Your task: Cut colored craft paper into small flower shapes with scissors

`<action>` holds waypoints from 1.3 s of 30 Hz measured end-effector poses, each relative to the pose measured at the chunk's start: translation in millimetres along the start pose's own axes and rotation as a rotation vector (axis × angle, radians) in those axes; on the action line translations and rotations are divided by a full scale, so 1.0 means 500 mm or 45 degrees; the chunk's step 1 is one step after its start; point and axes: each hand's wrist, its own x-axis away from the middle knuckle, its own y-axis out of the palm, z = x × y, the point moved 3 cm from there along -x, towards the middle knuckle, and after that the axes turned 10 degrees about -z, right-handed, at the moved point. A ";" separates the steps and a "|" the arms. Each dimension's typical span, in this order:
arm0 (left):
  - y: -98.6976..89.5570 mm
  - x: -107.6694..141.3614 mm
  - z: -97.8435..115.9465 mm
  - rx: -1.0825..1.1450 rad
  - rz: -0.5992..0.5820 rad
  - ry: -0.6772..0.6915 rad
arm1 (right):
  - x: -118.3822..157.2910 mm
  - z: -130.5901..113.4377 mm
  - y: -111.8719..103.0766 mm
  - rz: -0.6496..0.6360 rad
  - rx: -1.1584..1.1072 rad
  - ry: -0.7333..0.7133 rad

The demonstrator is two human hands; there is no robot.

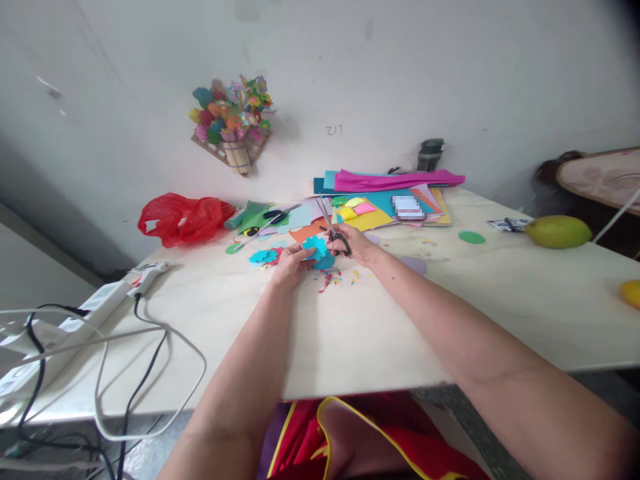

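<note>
Between the thumb and fingers of my left hand (pixel 291 264) is a blue paper flower (pixel 315 249) with a scalloped edge. My right hand (pixel 353 245) grips a pair of black-handled scissors (pixel 330 227), whose blades point up and away from me; its fingers are close to the flower's right edge. Below the flower a darker blue paper piece (pixel 325 262) shows in part. To the left of my left hand lie cut blue flowers (pixel 263 257) with red ones (pixel 277 255). Small paper scraps (pixel 333 279) are scattered on the table under my hands.
Coloured sheets (pixel 380 213) and a pink roll (pixel 395 180) lie at the back. A second pair of scissors (pixel 275 215) is near a red plastic bag (pixel 183 220). A power strip (pixel 90 313) with loose cables is at left, a mango (pixel 559 231) at right.
</note>
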 end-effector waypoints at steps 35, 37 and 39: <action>-0.014 -0.003 0.011 0.235 0.271 0.137 | 0.004 0.027 0.011 -0.412 0.305 0.145; -0.016 -0.004 0.009 0.243 0.263 0.150 | 0.003 0.028 0.011 -0.407 0.302 0.143; -0.018 -0.005 0.007 0.256 0.252 0.166 | 0.003 0.029 0.010 -0.399 0.299 0.146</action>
